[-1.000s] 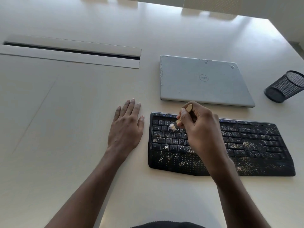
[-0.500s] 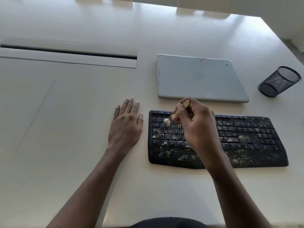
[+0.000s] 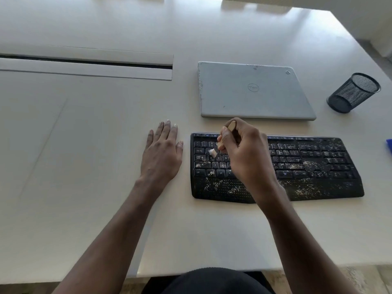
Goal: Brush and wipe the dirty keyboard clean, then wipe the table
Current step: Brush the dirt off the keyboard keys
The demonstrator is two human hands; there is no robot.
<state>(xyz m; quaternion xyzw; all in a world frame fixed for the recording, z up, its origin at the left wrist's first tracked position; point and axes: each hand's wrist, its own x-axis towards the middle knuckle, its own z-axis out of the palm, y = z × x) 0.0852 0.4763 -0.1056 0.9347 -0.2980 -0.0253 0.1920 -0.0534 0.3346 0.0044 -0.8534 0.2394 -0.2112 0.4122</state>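
**Brush [image 3: 214,151] down on the dirty keyboard [image 3: 314,166]**

From my remote seat I saw the pale table [image 3: 84,145] with a long cable slot [image 3: 84,64] at far left. My left hand [image 3: 161,153] lay flat on the tabletop, fingers straight and close together, holding nothing, just beside the keyboard's left end but apart from it. The black keyboard sat right of centre near the front edge, speckled with pale crumbs over keys and palm rest. My right hand [image 3: 244,153] hung over its left half, fingers curled round the small wooden-handled brush, its white bristles on the keys near caps lock. Behind lay a closed grey laptop [image 3: 254,92]. Further right was a black mesh cup [image 3: 353,93], then a blue scrap [image 3: 389,146] at the frame's edge.
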